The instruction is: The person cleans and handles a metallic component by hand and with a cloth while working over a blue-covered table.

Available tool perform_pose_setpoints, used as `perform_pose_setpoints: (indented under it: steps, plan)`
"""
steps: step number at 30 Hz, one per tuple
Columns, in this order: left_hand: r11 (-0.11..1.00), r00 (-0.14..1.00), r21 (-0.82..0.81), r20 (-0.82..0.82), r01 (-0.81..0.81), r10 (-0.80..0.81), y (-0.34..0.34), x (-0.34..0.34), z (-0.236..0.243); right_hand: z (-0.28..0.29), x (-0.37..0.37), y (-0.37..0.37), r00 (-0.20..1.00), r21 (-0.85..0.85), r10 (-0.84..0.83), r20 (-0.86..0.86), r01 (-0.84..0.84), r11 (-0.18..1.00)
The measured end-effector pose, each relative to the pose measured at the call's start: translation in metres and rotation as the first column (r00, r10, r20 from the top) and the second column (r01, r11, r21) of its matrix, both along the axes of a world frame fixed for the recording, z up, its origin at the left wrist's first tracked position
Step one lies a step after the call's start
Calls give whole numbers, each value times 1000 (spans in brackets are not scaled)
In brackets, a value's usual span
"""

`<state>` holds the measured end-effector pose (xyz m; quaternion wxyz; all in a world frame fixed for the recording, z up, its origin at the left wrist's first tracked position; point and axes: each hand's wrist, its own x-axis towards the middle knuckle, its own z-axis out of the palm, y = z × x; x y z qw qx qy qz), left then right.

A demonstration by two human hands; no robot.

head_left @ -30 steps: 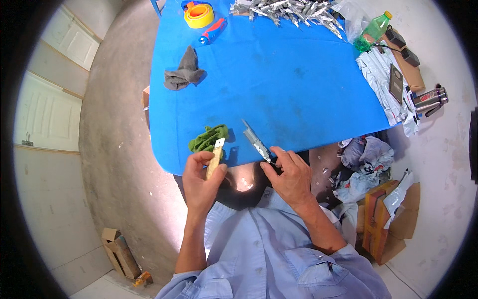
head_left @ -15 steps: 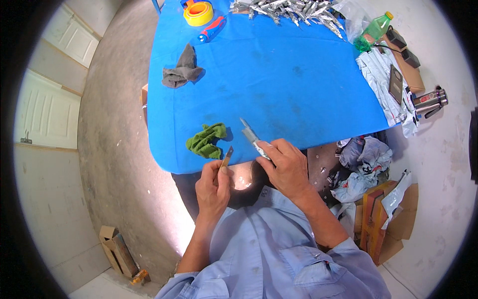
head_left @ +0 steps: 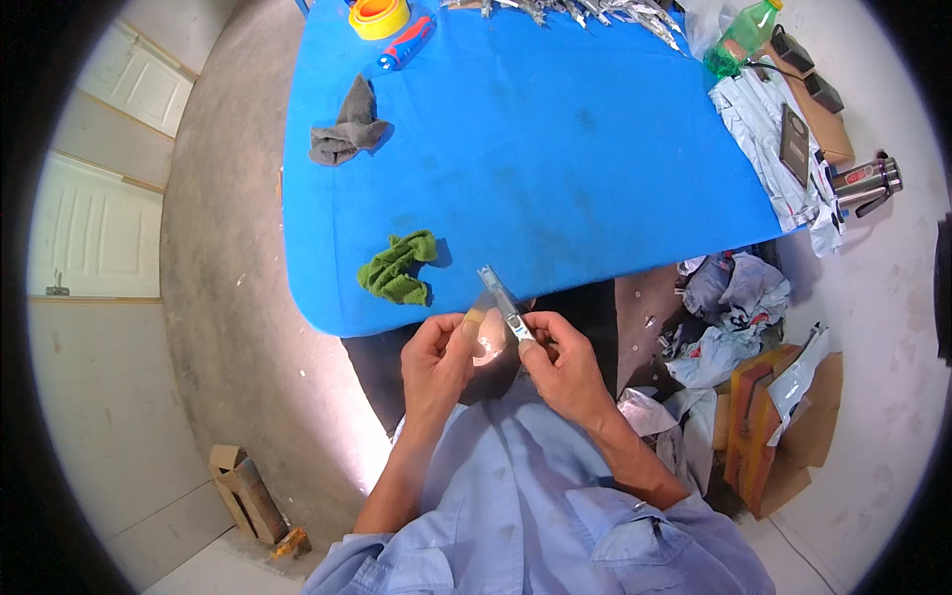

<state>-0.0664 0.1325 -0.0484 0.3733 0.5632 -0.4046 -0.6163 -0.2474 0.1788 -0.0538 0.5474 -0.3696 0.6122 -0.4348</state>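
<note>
In my left hand (head_left: 436, 362), a short tan strip with a dark, slanted blade-like tip (head_left: 477, 311) is pinched between thumb and fingers; it is blurred. Closed on the lower end of a slim silver-grey metal piece (head_left: 504, 299) is my right hand (head_left: 565, 365). This piece tilts up and to the left, and its tip comes close to the strip; whether they touch I cannot tell. Both hands are in front of the table's near edge, above my lap. A crumpled green cloth (head_left: 399, 268) lies on the table just beyond my left hand.
The blue-covered table (head_left: 496, 178) carries a grey cloth (head_left: 349, 124), a yellow tape roll (head_left: 379, 16), a red-and-blue tool handle (head_left: 407, 42) and a heap of silver-grey pieces (head_left: 635, 16). At right are a green bottle (head_left: 744, 42), a steel flask (head_left: 866, 182) and grey bags (head_left: 734, 297).
My hands have come closer together, and the metal piece has dropped nearer to me, toward the strip in my left hand. The view has shifted slightly.
</note>
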Motion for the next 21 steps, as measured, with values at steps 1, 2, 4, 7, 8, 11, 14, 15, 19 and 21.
perform_pose_setpoints:
  steps: [1, 2, 4, 7, 8, 11, 14, 15, 19, 21]
  plan:
    - [1000, 1000, -3, 4, -1, 1, -1, -1, -1, 0, -1, 0, 999, 12, 4, 31, -5, 1000]
    - [1000, 1000, -5, 13, 4, -4, -2, -2, 0, 0, -1, -1, 998, 25, 8, 63, -10, 1000]
    - [1000, 999, -10, 31, 13, -12, -3, -2, 0, 0, -1, -2, 988, 44, 29, 150, -36, 998]
    - [1000, 999, -18, 35, 14, -14, -5, -2, -4, 2, -2, -6, 965, 79, 72, 251, -95, 992]
    - [1000, 999, -23, 37, 20, -19, -5, -3, -4, 4, -3, -8, 956, 91, 88, 280, -118, 989]
    - [999, 998, -32, 42, 37, -35, -6, -4, -3, 16, -4, -15, 959, 113, 76, 273, -111, 987]
    - [997, 997, -59, 59, 46, -43, -6, -4, -7, 0, 2, -18, 967, 13, 94, 238, -100, 995]
    - [995, 997, -89, 73, 47, -41, -6, -4, -8, -4, 2, -19, 971, 0, 98, 220, -100, 995]
    - [991, 996, -115, 70, 63, -55, -11, -4, -13, -13, 3, -20, 978, -29, 83, 193, -79, 996]
    - [990, 996, -122, 65, 73, -65, -13, -3, -12, -13, 4, -20, 977, -28, 76, 202, -71, 997]
